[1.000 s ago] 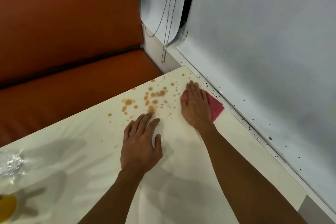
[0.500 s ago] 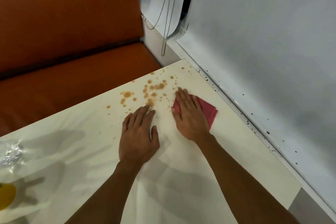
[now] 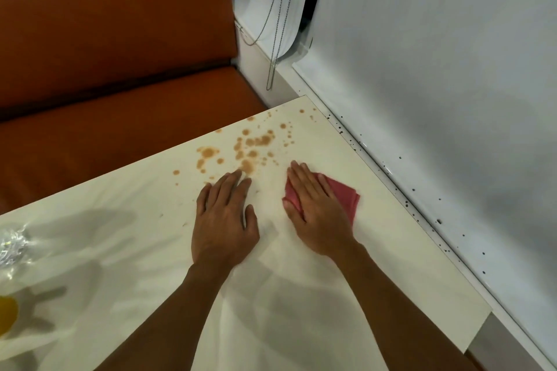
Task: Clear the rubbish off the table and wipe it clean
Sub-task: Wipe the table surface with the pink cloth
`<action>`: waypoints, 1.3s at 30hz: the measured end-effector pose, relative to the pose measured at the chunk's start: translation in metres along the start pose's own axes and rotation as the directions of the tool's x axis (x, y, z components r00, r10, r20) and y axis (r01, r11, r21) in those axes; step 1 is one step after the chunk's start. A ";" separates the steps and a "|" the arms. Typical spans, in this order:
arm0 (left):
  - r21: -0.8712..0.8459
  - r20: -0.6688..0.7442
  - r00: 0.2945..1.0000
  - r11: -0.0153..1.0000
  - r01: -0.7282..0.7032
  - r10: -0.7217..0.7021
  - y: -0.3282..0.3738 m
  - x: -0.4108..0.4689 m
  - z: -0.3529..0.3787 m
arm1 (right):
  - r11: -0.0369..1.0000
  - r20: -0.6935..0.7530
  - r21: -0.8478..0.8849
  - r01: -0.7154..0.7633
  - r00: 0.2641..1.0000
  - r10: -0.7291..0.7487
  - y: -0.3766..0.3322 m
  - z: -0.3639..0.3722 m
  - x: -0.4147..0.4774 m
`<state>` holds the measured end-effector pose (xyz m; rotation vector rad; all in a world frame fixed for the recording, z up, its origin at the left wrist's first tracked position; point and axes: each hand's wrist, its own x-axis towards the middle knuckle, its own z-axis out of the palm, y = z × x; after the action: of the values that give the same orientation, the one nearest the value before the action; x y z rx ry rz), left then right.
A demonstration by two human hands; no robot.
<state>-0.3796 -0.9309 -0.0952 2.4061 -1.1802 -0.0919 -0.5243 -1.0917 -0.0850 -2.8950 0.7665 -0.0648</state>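
Cloth (image 3: 345, 196) under right hand (image 3: 319, 215) on stained table (image 3: 398, 253)

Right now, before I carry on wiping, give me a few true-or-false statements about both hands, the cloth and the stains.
1. The right hand presses flat on the folded pink cloth. True.
2. The cream table is already spotless. False: brown splatter stains spread beyond both hands' fingertips, near the far corner.
3. The left hand holds a second cloth. False: it lies flat on the bare table.
4. A crumpled shiny wrapper lies at the table's left edge. True.
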 end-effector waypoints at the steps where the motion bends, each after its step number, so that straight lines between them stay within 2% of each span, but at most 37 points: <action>1: -0.002 0.000 1.000 1.000 0.000 0.000 0.001 0.001 0.000 | 0.998 -0.030 0.003 -0.063 0.998 0.063 0.011 -0.002 0.000; 4: -0.010 0.010 1.000 1.000 0.004 -0.004 0.001 0.001 0.000 | 0.925 -0.078 -0.013 -0.381 0.922 0.378 0.019 -0.003 0.038; 6: -0.009 0.010 1.000 1.000 0.008 -0.008 0.001 0.001 0.001 | 0.894 -0.083 -0.007 -0.449 0.891 0.447 -0.001 -0.001 0.068; 7: -0.002 0.009 1.000 1.000 0.006 -0.006 0.000 0.001 0.001 | 0.917 -0.075 -0.012 -0.399 0.915 0.398 -0.013 0.001 0.075; 9: -0.004 0.002 1.000 1.000 0.013 -0.013 -0.001 0.001 0.001 | 0.986 -0.019 -0.042 -0.160 0.987 0.159 -0.028 0.005 0.064; 11: -0.006 0.001 1.000 1.000 0.006 -0.006 -0.002 -0.001 0.001 | 0.998 0.033 -0.028 0.051 0.998 -0.050 -0.021 0.004 0.028; 12: -0.002 0.000 1.000 1.000 0.004 -0.004 -0.002 0.000 0.000 | 0.997 0.041 -0.013 0.083 0.996 -0.082 -0.010 0.001 0.014; 13: 0.002 0.001 1.000 1.000 0.005 -0.005 -0.001 0.000 0.000 | 0.998 0.021 -0.006 0.055 0.998 -0.055 0.005 -0.002 0.007; 15: -0.003 0.006 1.000 1.000 0.014 -0.014 -0.001 0.003 0.001 | 0.990 -0.023 -0.018 -0.137 0.990 0.137 0.028 -0.006 0.019; 17: -0.006 0.010 1.000 1.000 0.012 -0.012 0.001 0.004 0.001 | 0.921 -0.064 -0.029 -0.388 0.921 0.385 0.025 -0.005 0.052; 19: -0.006 0.007 1.000 1.000 0.014 -0.014 0.000 0.004 0.001 | 0.882 -0.095 0.005 -0.470 0.878 0.469 -0.002 -0.003 0.080; 20: -0.004 0.004 1.000 1.000 0.012 -0.012 0.000 0.003 0.001 | 0.909 -0.094 0.002 -0.417 0.905 0.416 -0.016 0.000 0.083; 22: -0.004 -0.001 1.000 1.000 0.016 -0.016 -0.001 0.002 0.002 | 0.988 -0.034 -0.042 -0.149 0.988 0.148 -0.026 0.004 0.065; 24: 0.003 0.012 1.000 1.000 0.009 -0.009 -0.001 0.002 0.003 | 0.997 0.040 -0.019 0.069 0.997 -0.068 -0.009 0.001 0.032; 25: 0.004 0.018 1.000 1.000 0.012 -0.012 -0.001 0.002 0.002 | 0.997 0.052 -0.003 0.083 0.995 -0.082 0.006 -0.003 0.022; 27: 0.008 0.025 0.999 1.000 0.021 -0.021 0.001 0.003 0.001 | 0.996 0.007 -0.013 -0.088 0.996 0.088 0.031 -0.005 0.024; 29: 0.006 0.023 1.000 1.000 0.012 -0.012 0.003 0.003 0.000 | 0.940 -0.045 -0.028 -0.340 0.940 0.338 0.033 -0.005 0.051; 30: 0.006 0.018 1.000 1.000 0.007 -0.007 0.002 0.003 0.000 | 0.906 -0.071 -0.017 -0.423 0.904 0.421 0.022 -0.003 0.068; 31: 0.006 0.015 1.000 1.000 0.001 -0.002 0.001 0.004 0.000 | 0.895 -0.082 0.000 -0.447 0.892 0.446 0.008 -0.002 0.081; 32: 0.008 0.013 1.000 1.000 -0.002 0.002 0.000 0.004 -0.001 | 0.912 -0.084 0.005 -0.409 0.909 0.408 -0.006 -0.001 0.088; 33: 0.010 0.013 1.000 1.000 -0.001 0.000 -0.001 0.003 0.000 | 0.953 -0.067 -0.007 -0.304 0.951 0.303 -0.016 0.001 0.086; 34: 0.012 0.016 1.000 1.000 0.003 -0.003 -0.003 0.003 0.000 | 0.987 -0.031 -0.025 -0.158 0.987 0.157 -0.023 0.003 0.076; 36: 0.011 0.027 1.000 1.000 0.004 -0.004 0.000 0.003 0.001 | 0.995 0.041 -0.021 0.097 0.994 -0.096 -0.015 0.001 0.038; 37: 0.017 0.030 1.000 1.000 0.006 -0.006 0.000 0.003 0.002 | 0.990 0.065 0.006 0.144 0.987 -0.144 -0.004 -0.002 0.025; 38: 0.020 0.034 0.999 1.000 0.010 -0.011 0.001 0.004 0.002 | 0.993 0.059 0.010 0.121 0.991 -0.121 0.008 -0.004 0.021; 39: 0.021 0.038 0.999 1.000 0.010 -0.011 0.001 0.005 0.003 | 0.999 0.032 -0.008 0.039 0.999 -0.039 0.020 -0.004 0.025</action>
<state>-0.3781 -0.9366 -0.0966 2.4393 -1.1908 -0.1300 -0.5124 -1.1220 -0.0837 -2.9121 0.7069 -0.0203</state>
